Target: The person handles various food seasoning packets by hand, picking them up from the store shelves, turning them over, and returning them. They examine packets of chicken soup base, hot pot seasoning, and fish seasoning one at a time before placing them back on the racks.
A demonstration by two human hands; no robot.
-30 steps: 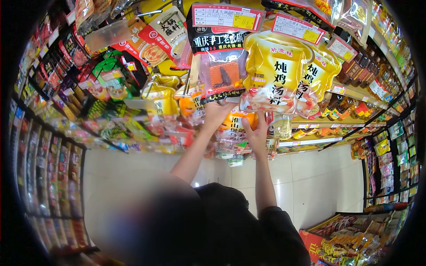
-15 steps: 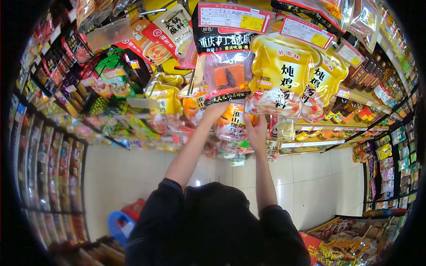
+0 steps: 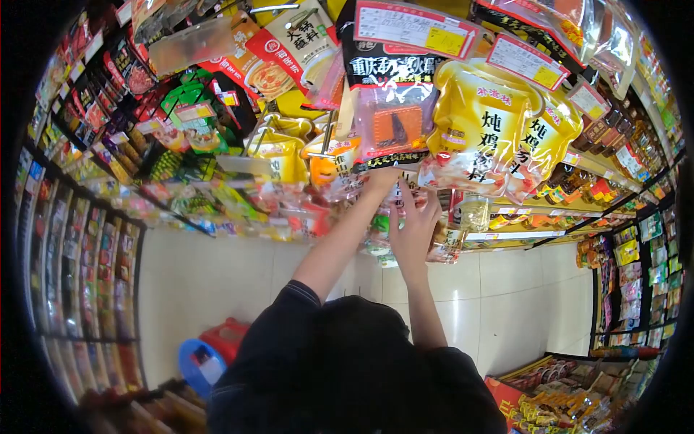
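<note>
My left hand [image 3: 382, 184] reaches up under the lower edge of a black and purple hotpot seasoning packet [image 3: 394, 119], which hides its fingers. Just right of it, my right hand [image 3: 415, 226] has its fingers stretched upward and apart, in front of a soup seasoning packet [image 3: 405, 178] that is mostly covered by the hands. Gold chicken soup seasoning pouches [image 3: 481, 126] hang above and to the right of my right hand. Left of my left hand hang an orange and white packet [image 3: 334, 163] and another gold pouch [image 3: 278, 160].
Red-bordered price tags [image 3: 416, 27] stick out above the packets. Shelves of bottles [image 3: 600, 134] run along the right. A red and blue basket-like object [image 3: 202, 365] stands on the tiled floor [image 3: 499, 304] at lower left. More stocked racks [image 3: 87, 275] line both sides.
The hanging packets have shifted right in view. My right hand has moved closer to my left, its fingers now in front of the soup packet, which shows less than before.
</note>
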